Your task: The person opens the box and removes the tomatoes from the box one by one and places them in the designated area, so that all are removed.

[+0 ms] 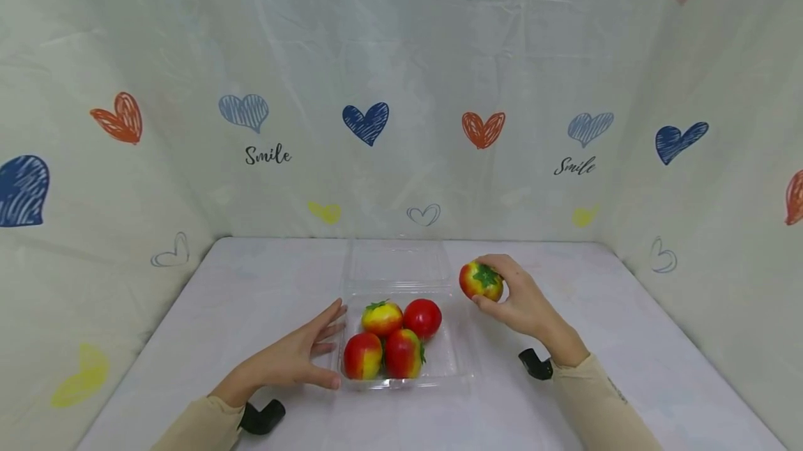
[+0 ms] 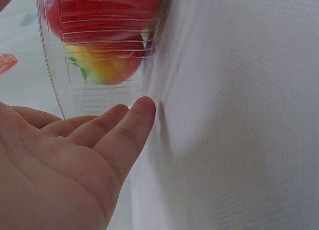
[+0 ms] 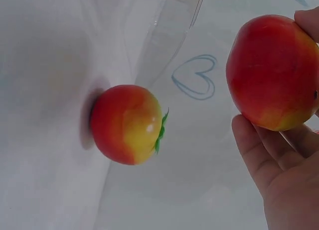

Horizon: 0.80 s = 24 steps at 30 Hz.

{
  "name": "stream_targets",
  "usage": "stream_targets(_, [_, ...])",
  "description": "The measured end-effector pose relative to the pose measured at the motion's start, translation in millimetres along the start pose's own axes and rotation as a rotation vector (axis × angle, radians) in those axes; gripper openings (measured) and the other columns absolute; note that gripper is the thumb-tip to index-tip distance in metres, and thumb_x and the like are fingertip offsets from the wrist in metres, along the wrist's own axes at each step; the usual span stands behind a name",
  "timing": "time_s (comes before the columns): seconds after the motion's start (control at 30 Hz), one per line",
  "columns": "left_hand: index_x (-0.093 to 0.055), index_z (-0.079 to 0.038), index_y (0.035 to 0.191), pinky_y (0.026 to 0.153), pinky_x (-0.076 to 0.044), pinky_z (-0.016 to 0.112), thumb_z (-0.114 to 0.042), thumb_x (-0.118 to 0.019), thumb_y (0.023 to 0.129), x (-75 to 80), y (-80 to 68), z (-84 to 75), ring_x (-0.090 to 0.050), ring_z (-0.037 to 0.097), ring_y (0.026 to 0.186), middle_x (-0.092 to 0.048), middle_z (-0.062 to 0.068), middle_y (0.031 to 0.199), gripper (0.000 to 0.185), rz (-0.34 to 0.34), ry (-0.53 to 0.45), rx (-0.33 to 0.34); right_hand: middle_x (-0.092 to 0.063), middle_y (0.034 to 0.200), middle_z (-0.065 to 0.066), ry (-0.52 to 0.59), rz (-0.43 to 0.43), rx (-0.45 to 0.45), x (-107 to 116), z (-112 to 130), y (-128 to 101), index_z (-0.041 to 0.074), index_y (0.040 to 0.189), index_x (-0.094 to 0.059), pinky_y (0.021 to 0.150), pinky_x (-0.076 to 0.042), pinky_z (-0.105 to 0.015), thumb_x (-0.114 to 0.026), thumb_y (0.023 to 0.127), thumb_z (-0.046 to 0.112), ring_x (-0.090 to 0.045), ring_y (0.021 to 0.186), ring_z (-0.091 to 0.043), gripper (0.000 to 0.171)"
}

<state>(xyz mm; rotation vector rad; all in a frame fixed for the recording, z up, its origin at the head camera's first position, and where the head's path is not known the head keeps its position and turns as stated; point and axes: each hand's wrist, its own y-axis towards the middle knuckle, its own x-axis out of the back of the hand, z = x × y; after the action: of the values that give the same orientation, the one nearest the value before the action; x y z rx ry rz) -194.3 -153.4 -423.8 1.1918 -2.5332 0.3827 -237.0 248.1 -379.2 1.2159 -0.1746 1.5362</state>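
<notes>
A clear plastic clamshell box (image 1: 453,360) lies open on the white table, its lid (image 1: 398,263) folded flat behind it. Several red-and-yellow tomatoes (image 1: 392,339) sit inside. My left hand (image 1: 310,352) rests on the table with straight fingers against the box's left wall (image 2: 99,98); in the left wrist view the fingers (image 2: 114,127) touch the ribbed plastic, with tomatoes (image 2: 104,20) behind it. My right hand (image 1: 511,297) grips one more tomato (image 1: 480,280) just right of the box, stalk toward me. The right wrist view shows this held tomato (image 3: 271,73) and one boxed tomato (image 3: 127,124).
The white cloth-covered table (image 1: 627,339) is walled on three sides by a heart-printed backdrop (image 1: 401,123). Black wrist mounts (image 1: 263,416) (image 1: 534,364) sit at both sleeves.
</notes>
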Motion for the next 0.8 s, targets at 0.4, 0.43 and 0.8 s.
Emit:
stream_targets(0.4, [0.001,-0.01,0.154,0.104,-0.038,0.046,-0.028,-0.081,0.076,-0.1,0.6,-1.5,-0.032,0.039,0.137,-0.01,0.017,0.159,0.115,-0.004,-0.008,0.027,-0.054,0.124,-0.009,0.024,-0.083,-0.103,6.8,-19.2,1.9,0.008,0.126,-0.053,0.084,-0.051,-0.045,-0.079,0.077,0.015,-0.052,0.106,-0.025,0.056])
stream_targets(0.43, [0.001,-0.01,0.154,0.104,-0.039,0.046,-0.028,-0.081,0.076,0.0,0.5,-1.6,-0.032,0.039,0.137,-0.01,0.017,0.159,0.115,-0.004,-0.005,0.027,-0.053,0.124,-0.009,0.024,-0.091,-0.11,7.1,-21.6,1.8,0.008,0.126,-0.053,0.083,-0.05,-0.045,-0.079,0.077,0.015,-0.052,0.106,-0.025,0.056])
stream_targets(0.8, [0.002,-0.009,0.154,0.104,-0.039,0.045,-0.028,-0.081,0.077,0.9,1.3,0.9,-0.032,0.039,0.137,-0.009,0.018,0.159,0.115,0.003,0.004,0.004,-0.049,0.131,-0.015,0.017,-0.129,-0.203,12.2,-42.4,0.9,0.006,0.131,-0.05,0.087,-0.047,-0.049,-0.076,0.081,0.017,-0.049,0.112,-0.031,0.057])
